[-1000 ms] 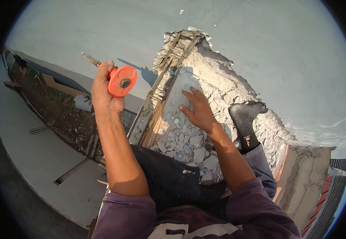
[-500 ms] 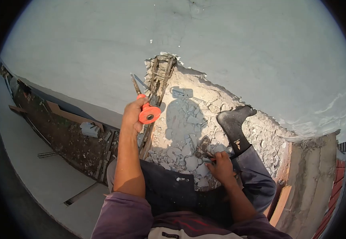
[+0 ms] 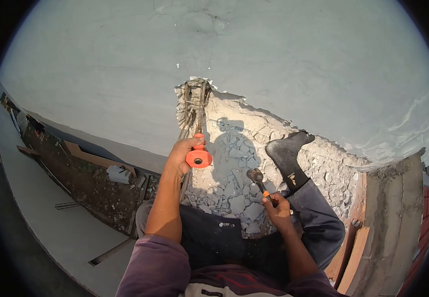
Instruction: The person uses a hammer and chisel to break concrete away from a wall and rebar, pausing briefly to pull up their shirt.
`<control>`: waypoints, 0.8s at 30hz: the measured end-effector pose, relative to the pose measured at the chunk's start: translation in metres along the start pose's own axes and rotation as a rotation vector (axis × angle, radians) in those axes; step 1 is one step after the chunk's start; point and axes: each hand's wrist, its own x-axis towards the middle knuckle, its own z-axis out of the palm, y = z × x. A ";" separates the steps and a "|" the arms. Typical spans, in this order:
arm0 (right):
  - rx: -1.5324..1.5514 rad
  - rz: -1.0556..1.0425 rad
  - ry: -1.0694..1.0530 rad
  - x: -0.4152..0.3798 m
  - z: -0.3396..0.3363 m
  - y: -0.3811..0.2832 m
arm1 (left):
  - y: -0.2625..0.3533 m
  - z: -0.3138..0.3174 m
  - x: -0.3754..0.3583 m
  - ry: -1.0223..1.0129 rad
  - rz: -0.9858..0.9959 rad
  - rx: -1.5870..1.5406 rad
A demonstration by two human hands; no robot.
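My left hand (image 3: 183, 154) is wrapped round the orange grip of a chisel (image 3: 199, 159) with a round hand guard. Its steel shank points away from me, toward exposed reinforcing bars (image 3: 195, 95) in a broken-out gap of the grey wall. Lower and to the right, my right hand (image 3: 277, 210) grips a hammer (image 3: 260, 182) by its black and orange handle. The hammer's dusty head is raised over broken concrete rubble (image 3: 236, 204), apart from the chisel.
My foot in a dark sock (image 3: 286, 153) rests on the rubble near the jagged edge of the grey wall (image 3: 100, 74). A wooden plank (image 3: 354, 260) lies at the lower right beside a concrete ledge (image 3: 387, 213). Down at the left is a debris-strewn strip of ground (image 3: 83, 173).
My left hand has brought the chisel down and right, turning its shank in line with the bars. The hammer, low among the rubble before, is now lifted in my right hand.
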 end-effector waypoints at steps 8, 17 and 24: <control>0.152 -0.134 -0.019 -0.025 0.006 -0.079 | 0.005 0.017 -0.013 0.078 0.193 -0.064; 0.073 -0.185 -0.086 -0.054 0.035 -0.075 | 0.017 0.001 -0.008 -0.273 0.196 -0.574; 0.074 -0.578 -0.126 -0.015 0.045 -0.143 | 0.017 -0.002 -0.008 -0.420 0.223 -0.827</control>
